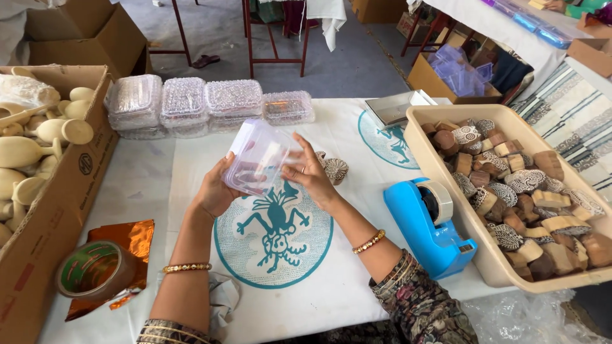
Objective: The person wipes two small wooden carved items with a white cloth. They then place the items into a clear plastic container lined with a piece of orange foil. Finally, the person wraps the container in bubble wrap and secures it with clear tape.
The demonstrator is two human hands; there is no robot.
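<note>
Head view: both hands clasp a small clear rectangular plastic box (pixel 258 156) above the middle of the white printed tabletop (pixel 344 280); left hand (pixel 215 191) cups its lower side, right hand (pixel 310 172) pinches its right edge. A round carved wooden stamp (pixel 335 169) lies just beside the right hand, a blue tape dispenser (pixel 428 224) nearer the right edge

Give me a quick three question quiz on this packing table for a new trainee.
1. True or false: both hands hold the clear box.
2. What lies in the beige tub? A) carved wooden blocks B) spoons C) tape rolls
3. Which hand is nearer the blue tape dispenser?

Key: 1. True: left hand and right hand both grip it. 2. A, the blocks. 3. The right hand.
</note>
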